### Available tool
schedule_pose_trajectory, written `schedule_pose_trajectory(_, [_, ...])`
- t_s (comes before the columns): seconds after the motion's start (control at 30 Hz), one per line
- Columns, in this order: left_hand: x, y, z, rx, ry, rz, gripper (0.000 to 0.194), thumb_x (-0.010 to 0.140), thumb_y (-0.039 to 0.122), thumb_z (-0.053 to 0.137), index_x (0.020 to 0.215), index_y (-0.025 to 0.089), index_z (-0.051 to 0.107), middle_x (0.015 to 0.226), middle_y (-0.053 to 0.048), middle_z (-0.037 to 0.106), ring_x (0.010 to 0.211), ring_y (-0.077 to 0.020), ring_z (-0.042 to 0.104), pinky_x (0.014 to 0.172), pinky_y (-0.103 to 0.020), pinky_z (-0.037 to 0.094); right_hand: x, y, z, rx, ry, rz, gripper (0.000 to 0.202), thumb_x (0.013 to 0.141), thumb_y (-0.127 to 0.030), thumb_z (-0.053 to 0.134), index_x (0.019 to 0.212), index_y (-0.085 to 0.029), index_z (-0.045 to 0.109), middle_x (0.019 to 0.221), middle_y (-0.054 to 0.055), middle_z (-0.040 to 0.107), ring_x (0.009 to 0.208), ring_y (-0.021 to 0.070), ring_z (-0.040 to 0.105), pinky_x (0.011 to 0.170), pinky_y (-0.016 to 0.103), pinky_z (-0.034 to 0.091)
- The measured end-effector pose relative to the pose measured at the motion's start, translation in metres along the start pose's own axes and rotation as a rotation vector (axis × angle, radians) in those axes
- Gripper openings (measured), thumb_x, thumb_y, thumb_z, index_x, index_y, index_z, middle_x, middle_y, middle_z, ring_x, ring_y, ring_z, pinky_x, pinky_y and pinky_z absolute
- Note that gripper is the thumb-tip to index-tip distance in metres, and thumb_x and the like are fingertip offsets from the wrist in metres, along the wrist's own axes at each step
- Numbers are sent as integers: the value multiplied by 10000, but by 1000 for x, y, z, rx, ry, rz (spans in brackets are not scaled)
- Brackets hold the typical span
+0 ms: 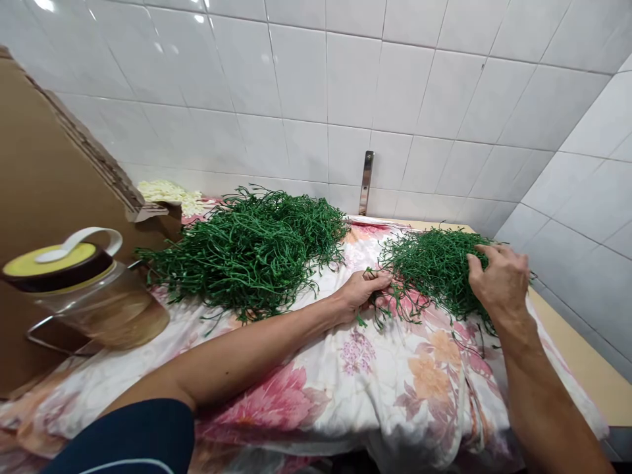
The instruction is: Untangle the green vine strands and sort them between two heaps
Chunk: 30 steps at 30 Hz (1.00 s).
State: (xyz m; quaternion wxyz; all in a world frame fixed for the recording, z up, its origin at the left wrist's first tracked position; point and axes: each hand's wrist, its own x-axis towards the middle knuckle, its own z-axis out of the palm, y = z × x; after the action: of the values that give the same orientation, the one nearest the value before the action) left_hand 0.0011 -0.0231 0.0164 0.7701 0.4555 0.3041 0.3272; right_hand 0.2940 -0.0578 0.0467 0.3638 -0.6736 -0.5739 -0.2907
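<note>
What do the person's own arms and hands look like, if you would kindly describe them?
The left hand and right hand are bare, with no glove or watch showing, and both forearms are uncovered. The left sleeve is dark navy, ends above the elbow and carries a thin, pale curved line. The right sleeve is out of view.

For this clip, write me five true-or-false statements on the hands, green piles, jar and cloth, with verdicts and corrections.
1. The left hand holds a few green stems. True.
2. The right hand is on the jar's lid. False: it is at the smaller green pile, on the right.
3. The larger green pile lies between the jar and the smaller one. True.
4. The cloth under the piles is plain blue. False: it is white with pink and orange flowers.
5. A metal strip stands against the tiled wall. True.
</note>
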Motion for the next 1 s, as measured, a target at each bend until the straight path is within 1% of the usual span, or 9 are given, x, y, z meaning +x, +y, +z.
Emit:
schedule_pose_trajectory(0.13, [7, -2, -6, 10, 24, 29, 409, 687, 436, 884, 808, 116, 658, 631, 0, 630, 432, -52, 511, 410, -172, 338, 0, -9, -6, 15, -3, 85, 306, 940, -391, 583, 905, -162, 783, 875, 144, 752, 809, 282, 647, 774, 397, 466])
schedule_pose_trajectory(0.2, [8, 0, -7, 5, 14, 43, 433, 658, 435, 901, 819, 116, 657, 664, -4, 642, 435, -50, 515, 403, -170, 342, 0, -21, -13, 122, 33, 95, 331, 957, -416, 576, 838, -173, 768, 759, 102, 725, 705, 237, 626, 710, 357, 455])
schedule_pose_trajectory(0.27, [9, 2, -8, 10, 2, 68, 463, 627, 446, 917, 819, 118, 653, 670, -3, 638, 442, -56, 523, 398, -171, 350, -2, -37, -17, 311, 14, 50, 321, 956, -429, 598, 847, -177, 763, 759, 80, 722, 676, 205, 620, 688, 329, 462])
schedule_pose_trajectory(0.37, [9, 7, -8, 47, -6, 120, 494, 617, 478, 918, 828, 114, 659, 623, 8, 603, 450, -69, 529, 406, -176, 368, -12, -60, -14, 664, -258, -22, 274, 949, -422, 625, 973, -189, 768, 874, 66, 760, 698, 184, 653, 658, 296, 497])
schedule_pose_trajectory(0.47, [10, 9, -9, 85, -17, 154, 500, 633, 498, 908, 823, 109, 656, 616, 9, 595, 459, -66, 522, 444, -185, 407, -24, -76, -5, 777, -565, -82, 254, 938, -400, 648, 1061, -210, 764, 985, 58, 779, 758, 186, 681, 691, 296, 521])
schedule_pose_trajectory(0.6, [10, 8, -10, 111, -48, 156, 495, 661, 515, 890, 821, 112, 651, 632, 2, 595, 479, -69, 523, 478, -196, 423, -32, -82, 4, 817, -750, -98, 263, 963, -405, 609, 1068, -221, 765, 936, 43, 785, 761, 196, 689, 692, 298, 515])
schedule_pose_trajectory(0.73, [9, 7, -8, 110, -78, 157, 492, 676, 521, 880, 832, 113, 655, 641, 15, 573, 457, -45, 465, 468, -193, 384, -31, -82, 4, 848, -772, -108, 249, 965, -397, 600, 950, -214, 768, 826, 29, 761, 706, 189, 651, 654, 288, 484])
schedule_pose_trajectory(0.87, [7, 8, -5, 133, -50, 149, 501, 676, 533, 877, 792, 102, 650, 685, -8, 591, 455, -26, 414, 420, -182, 289, -32, -83, 3, 860, -749, -71, 245, 965, -389, 593, 879, -200, 725, 725, 10, 693, 621, 158, 567, 592, 271, 438])
schedule_pose_trajectory(1.0, [6, 8, -7, 114, -60, 98, 510, 607, 506, 920, 801, 109, 666, 668, 12, 552, 533, -57, 480, 499, -196, 407, -34, -85, 3, 873, -703, -45, 230, 958, -377, 592, 870, -192, 696, 724, 9, 661, 630, 152, 535, 593, 268, 418])
